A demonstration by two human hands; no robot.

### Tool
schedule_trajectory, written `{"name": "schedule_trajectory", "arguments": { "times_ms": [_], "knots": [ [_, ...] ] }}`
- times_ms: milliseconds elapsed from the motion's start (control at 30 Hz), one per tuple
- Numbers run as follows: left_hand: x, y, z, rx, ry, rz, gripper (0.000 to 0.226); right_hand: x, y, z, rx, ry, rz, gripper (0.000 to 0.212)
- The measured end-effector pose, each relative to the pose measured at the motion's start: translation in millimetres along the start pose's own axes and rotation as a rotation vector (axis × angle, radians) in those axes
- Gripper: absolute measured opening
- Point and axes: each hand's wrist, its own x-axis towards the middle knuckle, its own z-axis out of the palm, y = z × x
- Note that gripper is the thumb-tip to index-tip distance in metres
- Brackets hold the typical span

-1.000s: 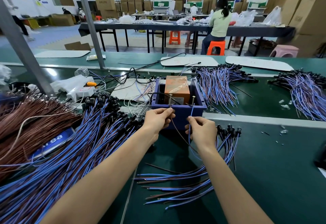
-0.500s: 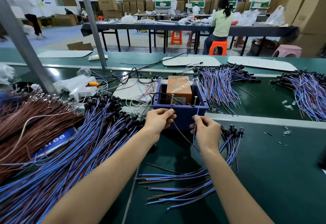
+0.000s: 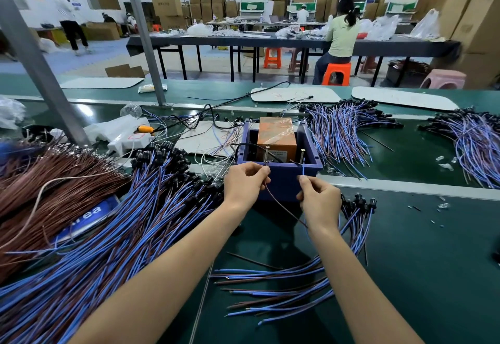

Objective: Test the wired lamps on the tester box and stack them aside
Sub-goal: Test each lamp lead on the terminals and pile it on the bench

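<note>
A blue tester box [image 3: 282, 178] with an orange block inside stands at the bench middle, two metal pins rising at its near wall. My left hand [image 3: 246, 185] pinches a brown wire [image 3: 284, 207] against the left pin [image 3: 267, 154]. My right hand [image 3: 319, 200] pinches a blue wire [image 3: 303, 167] held up at the right pin [image 3: 302, 155]. The lamp on these wires is hidden by my hands. A small stack of wired lamps [image 3: 324, 270] lies below my right arm. A large pile of blue-and-brown wired lamps [image 3: 113, 235] spreads on the left.
Brown wire bundles [image 3: 48, 189] lie far left, more wired lamp piles [image 3: 343, 132] behind the box and one more wired lamp pile [image 3: 476, 143] at far right. A white power strip [image 3: 127, 140] and a slanted metal post [image 3: 40, 73] stand at left. People work at tables behind.
Both hands have lifted their wire ends slightly toward the box's pins; the blue wire tip now reaches the right pin. The view has shifted a little.
</note>
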Motion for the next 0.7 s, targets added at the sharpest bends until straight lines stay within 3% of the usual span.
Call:
{"name": "schedule_trajectory", "arguments": {
  "times_ms": [300, 700],
  "knots": [
    [7.7, 7.1, 1.2, 0.107, 0.020, -0.007, 0.026, 0.5, 1.0, 1.3, 0.013, -0.002, 0.016, 0.026],
    [5.8, 6.3, 1.1, -0.040, 0.061, -0.176, 0.024, 0.9, 0.6, -0.7, -0.018, -0.029, 0.020, 0.021]
  ]
}}
